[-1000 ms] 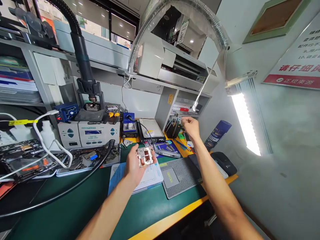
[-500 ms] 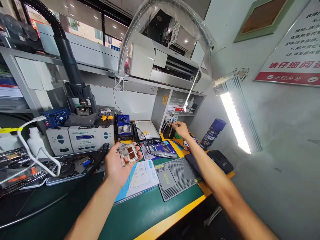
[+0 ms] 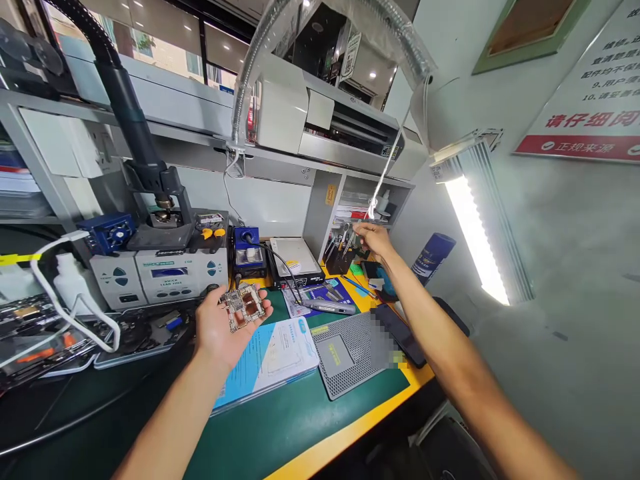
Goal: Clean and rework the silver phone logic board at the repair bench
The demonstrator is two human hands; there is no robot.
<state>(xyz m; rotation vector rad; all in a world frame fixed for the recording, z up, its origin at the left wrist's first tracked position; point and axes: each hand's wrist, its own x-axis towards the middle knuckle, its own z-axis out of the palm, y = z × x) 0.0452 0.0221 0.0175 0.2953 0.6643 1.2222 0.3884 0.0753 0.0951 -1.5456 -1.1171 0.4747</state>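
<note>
My left hand (image 3: 220, 333) is palm up, its fingers curled round the edge of a small phone circuit board (image 3: 243, 307) with brown patches and silvery shields. My right hand (image 3: 375, 240) reaches far across the bench, just above and right of a dark tool holder (image 3: 340, 260) with tweezers-like tools and other thin tools standing in it. Its thumb and fingers are pinched together. A thin shape seems to run down from the fingertips, but I cannot make out what it is.
Below the hands lie a blue-and-white booklet (image 3: 280, 357), a grey perforated mat (image 3: 345, 380) and a dark phone (image 3: 400, 333). A grey pen-like tool (image 3: 330, 307) rests behind them. A hot-air station (image 3: 175, 280) stands left; a lit lamp (image 3: 480, 233) hangs right.
My right hand has risen and shifted slightly right, away from the tool holder, fingers still pinched. My left hand with the circuit board sits a little further left in view.
</note>
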